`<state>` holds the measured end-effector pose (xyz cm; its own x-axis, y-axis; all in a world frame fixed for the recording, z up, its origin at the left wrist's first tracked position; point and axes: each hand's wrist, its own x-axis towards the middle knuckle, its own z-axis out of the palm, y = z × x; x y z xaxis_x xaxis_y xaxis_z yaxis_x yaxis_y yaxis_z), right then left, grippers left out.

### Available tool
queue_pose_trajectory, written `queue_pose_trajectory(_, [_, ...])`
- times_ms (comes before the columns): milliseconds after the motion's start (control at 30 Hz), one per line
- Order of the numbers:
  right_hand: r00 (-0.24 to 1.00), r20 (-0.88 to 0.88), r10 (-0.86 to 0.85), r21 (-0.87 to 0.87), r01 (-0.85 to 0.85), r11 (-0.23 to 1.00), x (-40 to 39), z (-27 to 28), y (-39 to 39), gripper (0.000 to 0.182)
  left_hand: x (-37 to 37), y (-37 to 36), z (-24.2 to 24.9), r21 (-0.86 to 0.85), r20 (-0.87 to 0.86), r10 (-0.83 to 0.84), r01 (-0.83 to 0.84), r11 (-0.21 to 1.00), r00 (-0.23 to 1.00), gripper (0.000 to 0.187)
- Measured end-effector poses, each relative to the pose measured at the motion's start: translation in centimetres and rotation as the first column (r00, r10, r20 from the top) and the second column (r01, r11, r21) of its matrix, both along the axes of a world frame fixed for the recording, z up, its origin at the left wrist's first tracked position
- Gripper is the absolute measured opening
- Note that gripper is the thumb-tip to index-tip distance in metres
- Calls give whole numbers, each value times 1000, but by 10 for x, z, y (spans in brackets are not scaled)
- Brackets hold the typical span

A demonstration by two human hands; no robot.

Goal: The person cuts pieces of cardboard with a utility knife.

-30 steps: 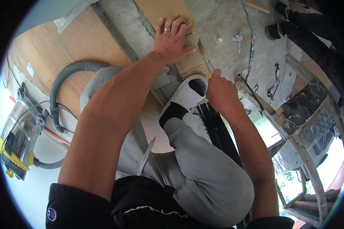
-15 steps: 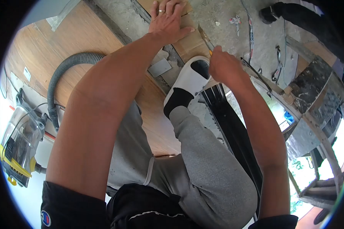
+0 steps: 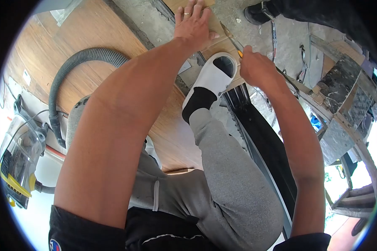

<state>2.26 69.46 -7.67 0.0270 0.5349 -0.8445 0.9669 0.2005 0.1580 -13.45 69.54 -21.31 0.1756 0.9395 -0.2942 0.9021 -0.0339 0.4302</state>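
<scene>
My left hand [image 3: 192,23] lies with its fingers spread on a sheet of brown cardboard [image 3: 215,42] at the top of the view, a ring on one finger. My right hand [image 3: 257,66] is closed around a utility knife [image 3: 232,39]. The knife's long, narrow blade points up and to the left over the cardboard's right edge, and a bit of orange shows by my fingers. Most of its handle is hidden in my grip. My foot in a white clog [image 3: 213,77] rests at the near end of the cardboard, between my two arms.
A long black metal profile [image 3: 255,121] runs beside my leg. On the left are wooden boards [image 3: 92,29], a grey hose [image 3: 56,88] and a vacuum cleaner [image 3: 25,146]. Another person's shoe [image 3: 257,14] stands at the upper right, above a wooden frame [image 3: 343,117].
The view has shifted a little. My right hand and the knife have moved slightly up, and more of the blade shows. The other person's foot now appears closer to the cardboard.
</scene>
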Motion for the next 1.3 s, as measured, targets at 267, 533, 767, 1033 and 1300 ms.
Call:
queue_pose_trajectory(267, [1000,22,8,0,-8,1000,-6,-10,1,30,-3,-3,6,-33,90,26,-23,999,996,82])
queue_pose_trajectory(533, [999,-41,-31,77,34,996,-9,-17,-12,25,-1,-2,14,-79,46,-6,9,997,999,83])
queue_pose_trajectory(767, [999,-46,-17,88,21,996,0,-15,-17,27,3,-10,-14,109,13,42,-43,993,999,89])
queue_pose_trajectory(1033, [990,-105,-91,129,105,986,10,-14,-22,26,38,-39,7,336,-36,-71,79,939,997,40])
queue_pose_trajectory(1300, [956,-275,-101,214,163,963,17,-34,-35,35,50,-69,16,-26,207,-290,302,953,934,47])
